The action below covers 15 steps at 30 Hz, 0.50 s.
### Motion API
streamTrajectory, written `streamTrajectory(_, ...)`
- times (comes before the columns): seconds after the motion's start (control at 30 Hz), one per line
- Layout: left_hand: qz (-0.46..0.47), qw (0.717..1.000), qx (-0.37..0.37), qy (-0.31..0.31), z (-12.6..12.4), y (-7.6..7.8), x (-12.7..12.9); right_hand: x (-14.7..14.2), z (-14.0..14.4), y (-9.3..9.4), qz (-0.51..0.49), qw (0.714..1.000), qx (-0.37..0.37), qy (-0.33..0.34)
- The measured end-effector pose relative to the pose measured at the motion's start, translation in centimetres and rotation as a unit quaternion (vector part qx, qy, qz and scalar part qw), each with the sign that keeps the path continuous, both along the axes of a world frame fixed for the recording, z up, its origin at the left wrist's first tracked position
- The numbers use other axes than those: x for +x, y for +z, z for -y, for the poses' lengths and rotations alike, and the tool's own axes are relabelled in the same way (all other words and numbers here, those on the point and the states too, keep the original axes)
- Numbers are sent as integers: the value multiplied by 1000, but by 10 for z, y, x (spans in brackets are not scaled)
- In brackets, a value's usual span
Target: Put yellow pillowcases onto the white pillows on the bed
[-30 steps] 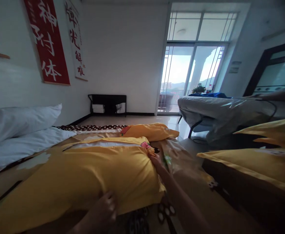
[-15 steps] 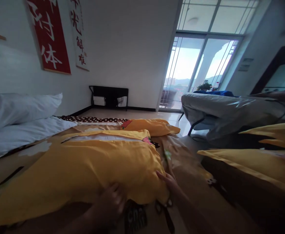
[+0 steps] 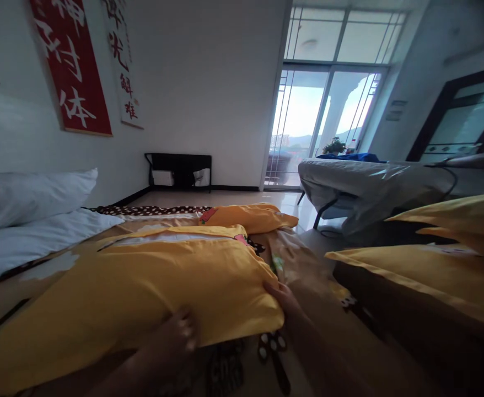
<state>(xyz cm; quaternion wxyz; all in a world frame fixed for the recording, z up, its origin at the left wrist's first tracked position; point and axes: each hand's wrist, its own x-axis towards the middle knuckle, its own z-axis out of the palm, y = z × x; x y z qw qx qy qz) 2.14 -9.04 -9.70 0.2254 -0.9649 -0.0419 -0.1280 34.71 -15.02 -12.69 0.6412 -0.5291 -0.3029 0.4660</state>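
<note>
A yellow pillow lies across the patterned brown sheet in front of me. A long slit along its far side shows white inside the cover. My left hand is closed at its near edge, fingers curled and slightly blurred. At the right end, my right hand grips the corner, thumb on top and fingers hidden beneath. Beyond it rests an orange-yellow pillow with a red print.
White pillows are stacked at the left. More yellow pillows lie at the right. A plastic-covered table stands past the bed near the sliding glass door. A low black rack is by the far wall.
My left hand has shifted left along the pillow's near edge. The bunched near-right edge has become straighter and smoother. My right hand stays at the corner, and the view has turned slightly right.
</note>
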Motion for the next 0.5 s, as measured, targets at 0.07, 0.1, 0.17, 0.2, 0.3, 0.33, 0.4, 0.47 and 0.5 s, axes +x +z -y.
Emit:
streamTrajectory(0.07,-5,1000,-7,5,-5,-5,-2,-2,3,-3,-12,1000,2,13)
streamTrajectory(0.1,-10,1000,-12,5,-7,-9,-3,-2,4,-6,-14,1000,3,19)
streamTrajectory(0.17,-27,999,-34,5,-9,-16,-5,1,6,-12,-13,999,0,30)
streamTrajectory(0.2,-33,998,-56,6,-8,-18,-5,5,6,-15,-10,999,-4,37)
streamTrajectory(0.3,-19,991,-128,21,-4,-13,-5,20,7,-19,5,997,-38,68)
streamTrajectory(0.33,-8,990,-142,26,-2,-9,-3,26,6,-18,11,995,-54,78)
streamTrajectory(0.4,10,988,-150,33,1,1,4,36,2,-13,24,993,-78,88)
streamTrajectory(0.47,25,986,-161,40,3,10,16,37,-7,-6,38,993,-81,81)
streamTrajectory(0.5,32,985,-166,44,4,15,23,33,-13,-3,46,993,-75,73)
